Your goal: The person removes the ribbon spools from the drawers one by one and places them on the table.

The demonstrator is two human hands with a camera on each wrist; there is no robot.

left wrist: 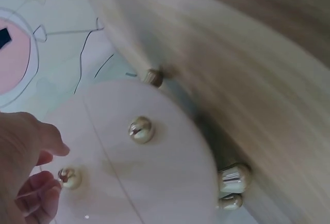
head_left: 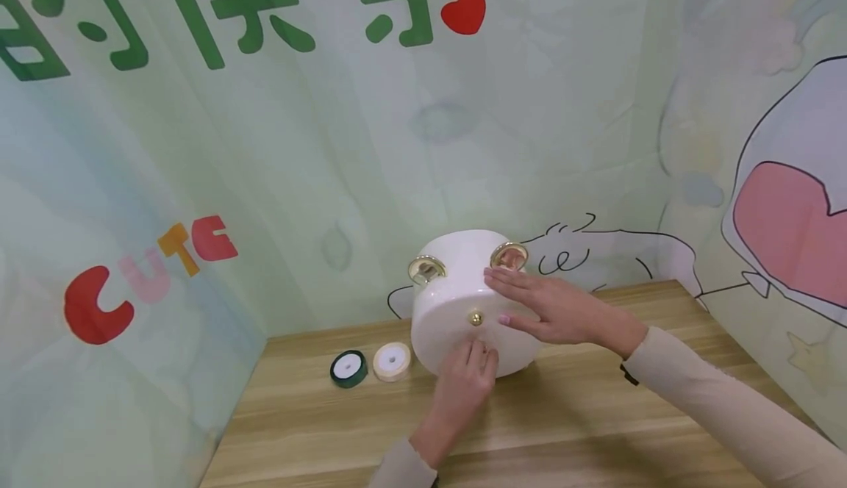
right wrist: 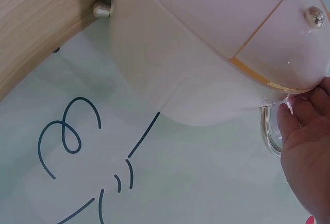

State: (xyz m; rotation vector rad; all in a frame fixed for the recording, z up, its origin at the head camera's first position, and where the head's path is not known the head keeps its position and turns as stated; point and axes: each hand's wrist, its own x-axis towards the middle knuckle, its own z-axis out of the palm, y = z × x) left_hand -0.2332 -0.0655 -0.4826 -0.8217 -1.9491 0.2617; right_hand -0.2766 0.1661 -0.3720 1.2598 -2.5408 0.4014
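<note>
A white round cabinet (head_left: 445,330) with gold ring ears (head_left: 427,270) stands on the wooden table against the backdrop. Seams cross its front, which carries round gold knobs (left wrist: 141,129). My left hand (head_left: 461,381) is at the front, its curled thumb and fingers around the middle knob (left wrist: 69,177). The upper knob (head_left: 476,317) stays uncovered above that hand. Fingers extended, my right hand (head_left: 562,308) rests on the cabinet's upper right side, beside the right ear (head_left: 509,256). An orange strip (right wrist: 252,74) shows along the edge of the upper front section.
To the left of the cabinet lie a dark green ribbon roll (head_left: 348,368) and a cream ribbon roll (head_left: 392,361), side by side on the table (head_left: 298,429). A printed cloth backdrop (head_left: 331,179) rises right behind the table. Small gold feet (left wrist: 234,177) hold the cabinet up.
</note>
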